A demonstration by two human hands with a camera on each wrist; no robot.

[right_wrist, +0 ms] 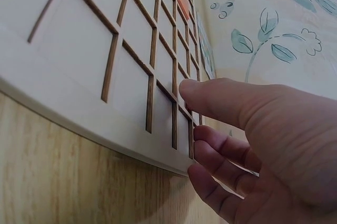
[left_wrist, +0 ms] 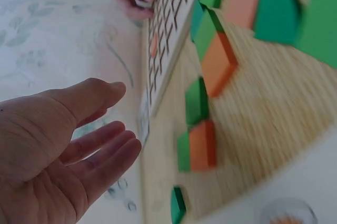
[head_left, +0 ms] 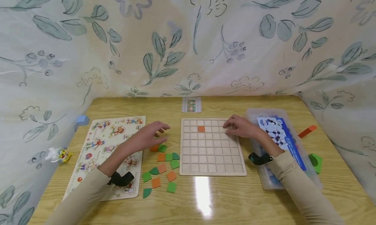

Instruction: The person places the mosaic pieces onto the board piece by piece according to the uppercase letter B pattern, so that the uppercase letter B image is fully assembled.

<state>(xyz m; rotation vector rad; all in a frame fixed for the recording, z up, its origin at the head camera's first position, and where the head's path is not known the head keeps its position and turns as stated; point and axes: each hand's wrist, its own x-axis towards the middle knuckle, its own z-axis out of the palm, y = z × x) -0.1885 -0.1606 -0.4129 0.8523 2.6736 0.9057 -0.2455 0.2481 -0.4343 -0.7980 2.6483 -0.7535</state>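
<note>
A wooden grid board lies flat on the table. One orange square tile sits in a cell of its second row. My right hand is at the board's upper right edge, thumb over the cells and fingers loosely bent, holding nothing. In the right wrist view the thumb is close to the grid lines; whether it touches them I cannot tell. Left of the board, my left hand hovers with relaxed fingers and an empty palm. Below it are scattered orange square tiles, green square tiles and dark green quarter-circle tiles.
A small pattern card lies behind the grid. On the left is a puzzle board with sports figures, plus a blue block and a toy figurine. A clear plastic box stands right, near red and green blocks.
</note>
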